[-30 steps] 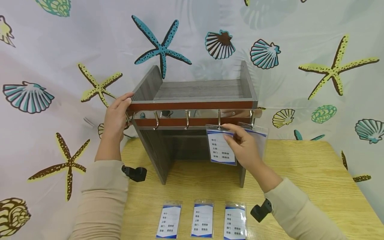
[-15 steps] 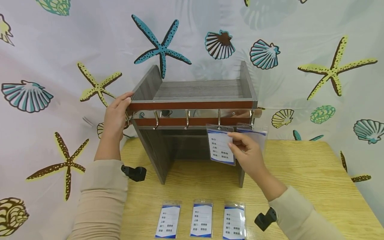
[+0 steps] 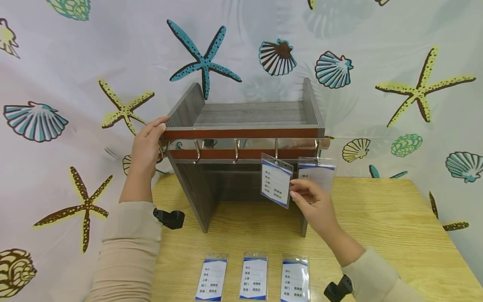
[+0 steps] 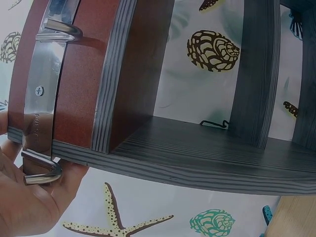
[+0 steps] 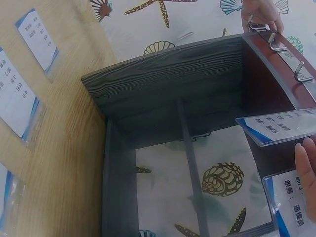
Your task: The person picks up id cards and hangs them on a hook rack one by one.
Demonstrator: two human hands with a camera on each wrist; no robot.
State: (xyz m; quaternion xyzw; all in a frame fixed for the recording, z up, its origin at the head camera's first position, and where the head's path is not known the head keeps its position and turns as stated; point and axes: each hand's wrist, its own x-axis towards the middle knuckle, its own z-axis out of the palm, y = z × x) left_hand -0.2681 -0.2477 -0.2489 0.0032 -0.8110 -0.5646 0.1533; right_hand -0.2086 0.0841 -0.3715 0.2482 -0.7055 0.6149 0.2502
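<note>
A grey wooden shelf (image 3: pixel 247 113) carries a metal rail of hooks (image 3: pixel 236 151) along its red front. My left hand (image 3: pixel 145 144) grips the left end of that front; the left wrist view shows the hand (image 4: pixel 39 197) around the edge behind the end hook. From one hook a clear-sleeved ID badge (image 3: pixel 275 180) hangs tilted, its right side turned toward me. My right hand (image 3: pixel 313 205) is at the badge's right edge, fingertips against or just beside it. Another badge (image 3: pixel 317 167) hangs on the rightmost hook, partly hidden by this hand.
Three more badges, a left one (image 3: pixel 211 279), a middle one (image 3: pixel 253 277) and a right one (image 3: pixel 295 279), lie in a row on the wooden table (image 3: pixel 377 235) in front of the shelf. A seashell-patterned curtain (image 3: pixel 264 25) hangs behind.
My right hand has slid down and slightly right from the badge's top to its right edge. The badge has turned and tilted on its hook. The left hand keeps its place.
</note>
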